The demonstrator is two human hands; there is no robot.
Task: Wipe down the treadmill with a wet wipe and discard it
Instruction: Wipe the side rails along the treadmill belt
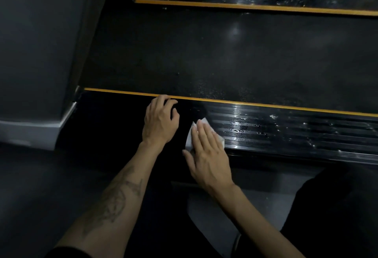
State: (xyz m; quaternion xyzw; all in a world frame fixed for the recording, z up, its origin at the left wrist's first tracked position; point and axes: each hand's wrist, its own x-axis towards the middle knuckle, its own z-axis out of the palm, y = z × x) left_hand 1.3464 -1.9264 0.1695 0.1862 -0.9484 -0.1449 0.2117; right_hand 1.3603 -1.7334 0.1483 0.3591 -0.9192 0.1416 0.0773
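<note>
Dim grey floor (41, 186) and wall (36, 42) frame the treadmill (225, 57), whose dark belt runs left to right across the view between two yellow-edged side rails. On the near rail (296, 132), ribbed and glistening wet to the right, the right hand (206, 155) lies flat with straight fingers pressing the wet wipe (190, 137) down. Dry, dull rail stretches leftward from the wipe, so the next stroke probably goes that way along the rail's length. Just left, the left hand (160, 120) rests on the rail, loosely curled, holding nothing.
</note>
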